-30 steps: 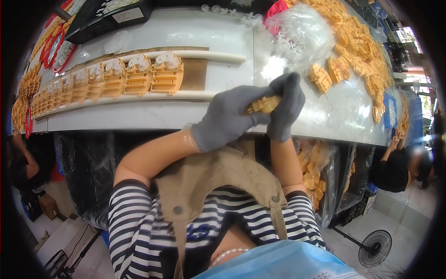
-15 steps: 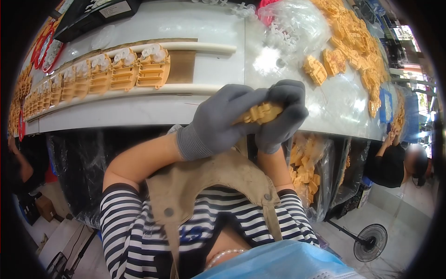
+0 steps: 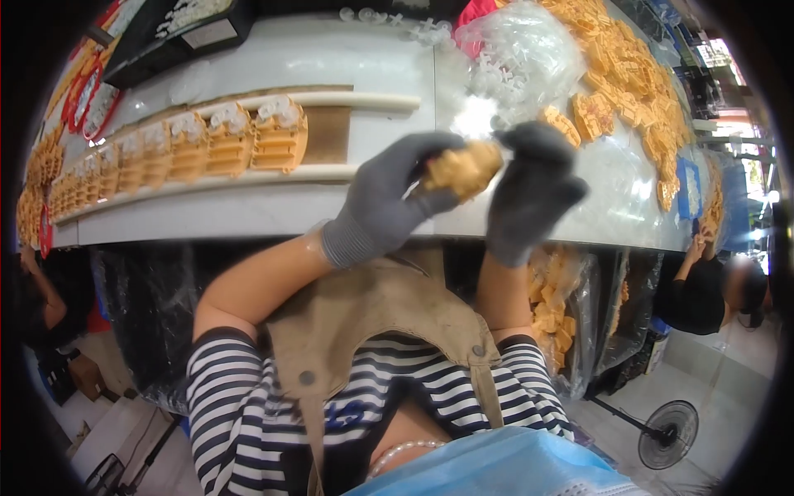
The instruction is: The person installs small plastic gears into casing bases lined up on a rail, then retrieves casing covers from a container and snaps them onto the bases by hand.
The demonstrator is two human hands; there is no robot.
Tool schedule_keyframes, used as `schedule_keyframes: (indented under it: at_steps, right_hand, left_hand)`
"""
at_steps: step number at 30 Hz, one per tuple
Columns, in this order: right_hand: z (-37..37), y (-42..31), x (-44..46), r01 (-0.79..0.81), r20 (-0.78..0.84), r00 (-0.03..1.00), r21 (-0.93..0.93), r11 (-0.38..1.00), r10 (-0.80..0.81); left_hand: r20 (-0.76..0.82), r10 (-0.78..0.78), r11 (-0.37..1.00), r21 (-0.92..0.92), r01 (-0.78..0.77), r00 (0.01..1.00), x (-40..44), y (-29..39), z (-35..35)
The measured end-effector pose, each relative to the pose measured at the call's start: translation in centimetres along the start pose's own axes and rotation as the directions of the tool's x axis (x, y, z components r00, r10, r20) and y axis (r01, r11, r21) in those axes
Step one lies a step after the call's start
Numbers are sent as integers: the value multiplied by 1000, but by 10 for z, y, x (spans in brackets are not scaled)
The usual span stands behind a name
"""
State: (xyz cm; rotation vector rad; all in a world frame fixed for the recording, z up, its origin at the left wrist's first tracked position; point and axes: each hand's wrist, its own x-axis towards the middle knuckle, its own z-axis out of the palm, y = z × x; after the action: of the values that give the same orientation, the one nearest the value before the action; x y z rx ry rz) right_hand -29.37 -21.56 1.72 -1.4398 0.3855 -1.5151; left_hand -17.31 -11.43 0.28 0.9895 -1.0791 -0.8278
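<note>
A yellow plastic part (image 3: 465, 169) is gripped in my left hand (image 3: 387, 194), which wears a grey glove, above the front edge of the table. Just right of the part is my right hand (image 3: 533, 190), also gloved, apart from it and blurred; its fingers look bent, and whether they hold anything small is unclear. To the left, a row of yellow parts (image 3: 278, 149) with clear pieces on top lies between two white rails (image 3: 389, 101).
A heap of yellow parts (image 3: 620, 74) lies at the right beside a clear bag (image 3: 529, 50) of translucent pieces. A black bin (image 3: 169, 41) stands at the back left. Another person (image 3: 703, 293) is at the far right. A fan (image 3: 668, 434) stands at lower right.
My right hand has come off the yellow part and moved to the right. The part stays in my left hand, now turned and more exposed.
</note>
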Motion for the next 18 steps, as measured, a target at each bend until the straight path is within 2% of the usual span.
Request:
schedule_keyframes:
  at_steps: [1,2,4,5,6,7,8,9,11,14,17,18]
  right_hand:
    - [-10,0,1,16,-7,1000,47,999,-16]
    - [-14,2,-2,-5,-51,999,33,999,7]
    - [-12,9,-20,-175,183,970,85,981,157]
    - [-22,13,-31,-379,233,884,-146,914,404]
    - [-16,1,-36,-604,177,774,-78,793,608]
    - [-14,-6,-37,-594,147,787,-77,800,599]
    - [-13,-9,-39,-587,117,797,-77,806,592]
    - [-16,-11,-41,-480,138,846,-223,848,515]
    - [-27,-12,-44,-220,221,905,-490,844,364]
    - [-38,-11,-46,-31,303,928,-518,855,218]
    - [-49,-16,-50,131,360,925,-599,790,120]
    - [-51,-17,-52,137,355,928,-604,785,111]
  left_hand:
    - [-20,-96,972,-219,90,995,2,0,-4]
    - [1,-150,950,-276,144,989,4,2,-13]
    - [-33,-149,885,-450,119,988,8,1,-15]
    - [-3,-169,872,-466,148,986,8,5,-15]
    - [27,-191,857,-482,181,981,7,10,-13]
    - [58,-217,840,-498,217,974,6,12,-12]
    - [92,-233,876,-412,251,968,7,12,-13]
    - [122,-256,903,-323,282,959,8,11,-16]
    - [151,-274,932,-201,301,950,7,5,-19]
    - [204,-247,949,-145,279,947,8,9,-12]
    - [252,-233,965,-60,255,939,7,7,-4]
    - [242,-265,959,-39,282,933,7,7,0]
